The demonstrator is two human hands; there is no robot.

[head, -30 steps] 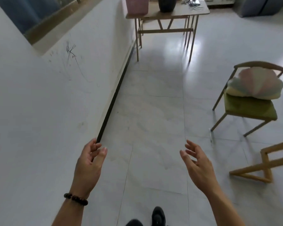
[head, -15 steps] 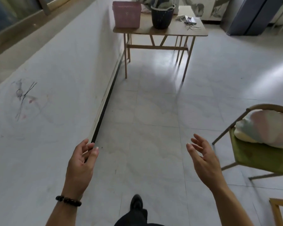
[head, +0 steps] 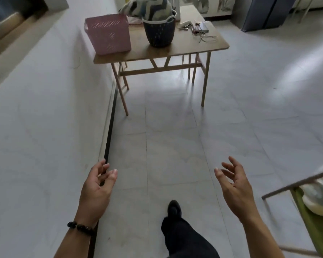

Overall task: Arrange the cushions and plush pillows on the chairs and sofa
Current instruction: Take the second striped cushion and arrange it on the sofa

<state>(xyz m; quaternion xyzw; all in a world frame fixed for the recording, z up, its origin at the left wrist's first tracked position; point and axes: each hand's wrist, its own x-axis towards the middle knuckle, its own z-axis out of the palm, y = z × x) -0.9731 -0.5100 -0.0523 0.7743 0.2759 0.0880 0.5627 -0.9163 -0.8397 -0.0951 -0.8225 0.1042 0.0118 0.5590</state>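
A patterned blue-green cushion point(head: 147, 7) sticks out of a dark basket point(head: 159, 32) on the wooden table point(head: 203, 46) ahead. At the right edge a pale pastel plush pillow point(head: 319, 198) lies on a chair with a green seat point(head: 313, 228). My left hand point(head: 96, 190) and my right hand point(head: 235, 187) hang in front of me above the floor, fingers relaxed and apart, holding nothing. Both are well short of the table.
A pink perforated basket point(head: 108, 35) stands on the table's left end, with cables and small items point(head: 198, 27) at its right end. A white wall point(head: 35, 127) runs along my left. A grey cabinet point(head: 265, 12) stands at the back right. My dark-trousered leg point(head: 181, 231) steps forward.
I have walked forward toward the table, which is now nearer and larger. The chair with the plush pillow has slid to the right edge. Both hands stay open and empty.
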